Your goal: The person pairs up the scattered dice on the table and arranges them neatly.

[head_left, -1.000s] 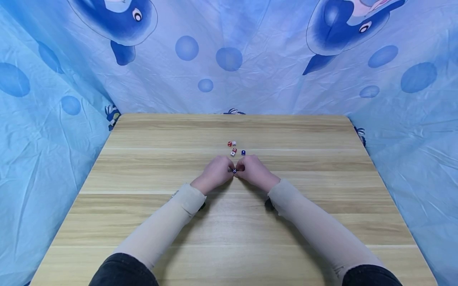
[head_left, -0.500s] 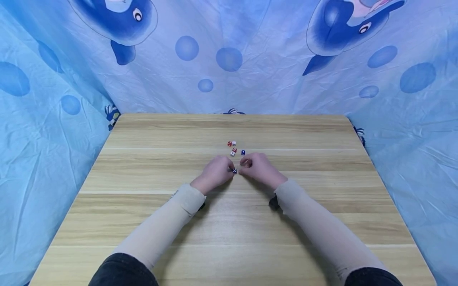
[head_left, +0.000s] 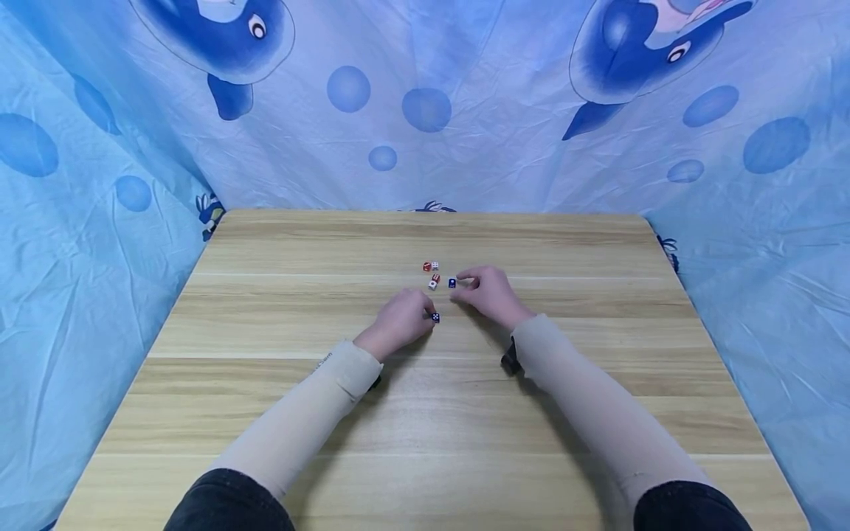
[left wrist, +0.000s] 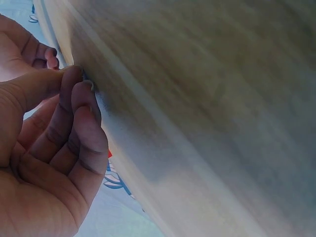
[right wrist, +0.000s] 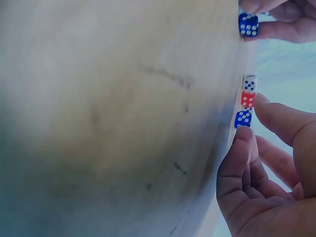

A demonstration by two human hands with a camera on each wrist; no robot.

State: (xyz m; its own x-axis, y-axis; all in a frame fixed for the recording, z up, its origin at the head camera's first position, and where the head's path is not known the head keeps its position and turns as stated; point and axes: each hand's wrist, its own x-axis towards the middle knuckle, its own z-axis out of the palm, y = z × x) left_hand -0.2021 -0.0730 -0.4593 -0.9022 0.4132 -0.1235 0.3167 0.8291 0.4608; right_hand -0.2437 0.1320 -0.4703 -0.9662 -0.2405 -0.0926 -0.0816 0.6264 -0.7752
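Observation:
Near the middle of the table, my left hand (head_left: 401, 318) pinches a dark blue die with white dots (head_left: 435, 318) at its fingertips. The right wrist view shows this blue die (right wrist: 248, 25) near the top, against the left fingers. In the left wrist view, the curled fingers of the left hand (left wrist: 59, 128) mostly hide it. My right hand (head_left: 490, 296) is farther forward, thumb and fingers parted on either side of a second blue die (head_left: 451, 283). In the right wrist view, a fingertip is right at that second blue die (right wrist: 243, 119), with the thumb a little beyond.
Left of the second blue die lie a red die (head_left: 435, 278) and a white die (head_left: 432, 285), close together. Slightly farther back are another red die (head_left: 427, 267) and another white die (head_left: 434, 265). Behind the wooden table (head_left: 319, 243) hangs a blue dolphin-print cloth (head_left: 491, 162).
My right hand has left the die at the left fingertips, spread its thumb and fingers, and moved forward and right to the second blue die. The left hand has stayed in place.

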